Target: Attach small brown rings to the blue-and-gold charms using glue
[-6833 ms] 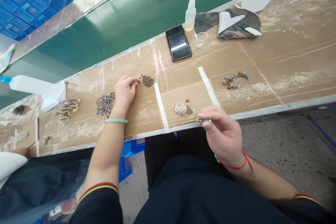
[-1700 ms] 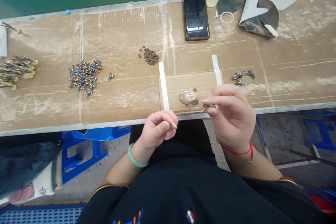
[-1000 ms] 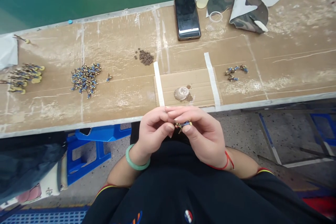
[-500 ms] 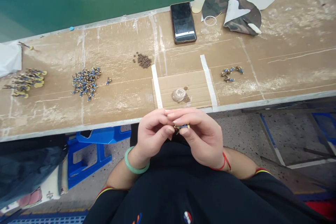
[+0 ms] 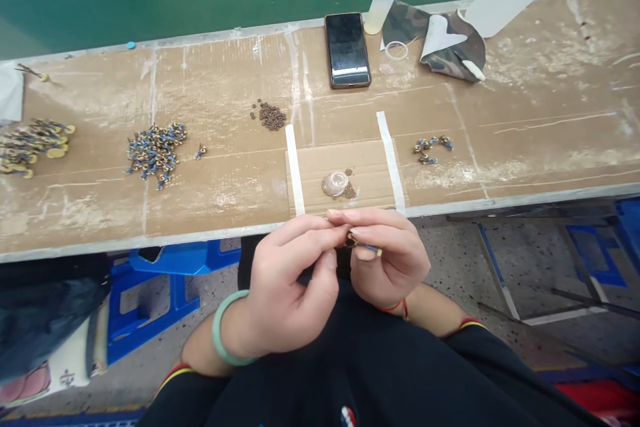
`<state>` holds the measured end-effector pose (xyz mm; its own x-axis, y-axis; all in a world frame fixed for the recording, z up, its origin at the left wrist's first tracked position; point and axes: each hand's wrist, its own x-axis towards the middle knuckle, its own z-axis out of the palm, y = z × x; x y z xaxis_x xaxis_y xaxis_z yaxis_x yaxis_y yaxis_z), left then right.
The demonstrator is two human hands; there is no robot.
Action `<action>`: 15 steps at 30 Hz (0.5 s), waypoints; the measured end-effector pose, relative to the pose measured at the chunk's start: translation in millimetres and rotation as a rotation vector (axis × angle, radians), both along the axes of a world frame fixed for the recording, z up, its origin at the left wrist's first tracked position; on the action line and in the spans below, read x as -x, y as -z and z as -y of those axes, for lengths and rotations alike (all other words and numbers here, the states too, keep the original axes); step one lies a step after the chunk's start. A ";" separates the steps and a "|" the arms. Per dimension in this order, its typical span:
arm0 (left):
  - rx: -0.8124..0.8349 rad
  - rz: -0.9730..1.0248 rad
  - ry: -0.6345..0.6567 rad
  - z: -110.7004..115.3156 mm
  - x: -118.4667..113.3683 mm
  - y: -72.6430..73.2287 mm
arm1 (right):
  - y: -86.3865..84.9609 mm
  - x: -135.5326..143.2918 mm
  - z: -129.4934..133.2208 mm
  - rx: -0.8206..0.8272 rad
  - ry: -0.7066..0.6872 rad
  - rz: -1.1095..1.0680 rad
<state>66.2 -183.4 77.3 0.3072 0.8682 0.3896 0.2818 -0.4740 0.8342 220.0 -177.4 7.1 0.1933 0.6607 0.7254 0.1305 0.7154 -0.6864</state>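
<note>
My right hand (image 5: 389,255) pinches a small painted figurine (image 5: 369,248) with blue and yellow parts between thumb and fingers, just in front of the table edge. My left hand (image 5: 295,283) is closed too, its fingertips at the figurine's brown end; the fingers hide most of that end. Beyond the hands, a small clear dish (image 5: 335,183) with wet brown spots beside it sits on a cardboard piece (image 5: 313,160). Similar blue figurines lie in a heap (image 5: 155,150) on the left, and several more form a curved group (image 5: 431,147) on the right.
Small brown rings (image 5: 273,117) lie in a pile behind the cardboard. Farther back are a phone (image 5: 347,50), a squeeze bottle (image 5: 383,3) and camouflage cloth (image 5: 453,57). Yellow-based pieces (image 5: 37,147) stand at far left. A blue stool (image 5: 150,300) is under the table.
My left hand has come forward over the figurine's end, and the figurine has shifted slightly right and tilted in my right fingers. The camera view has shifted a little.
</note>
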 end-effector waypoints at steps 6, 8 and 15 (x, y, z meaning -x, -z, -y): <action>-0.046 -0.026 -0.007 -0.6 -0.1 2.8 | 8.5 0.3 -4.9 -0.053 0.050 0.044; -0.057 -0.022 0.007 -1.0 0.0 4.0 | 10.1 -1.8 -3.4 -0.046 0.046 0.041; 0.101 0.175 0.060 -2.0 -7.1 11.5 | 10.1 -5.8 -0.1 0.067 0.107 0.044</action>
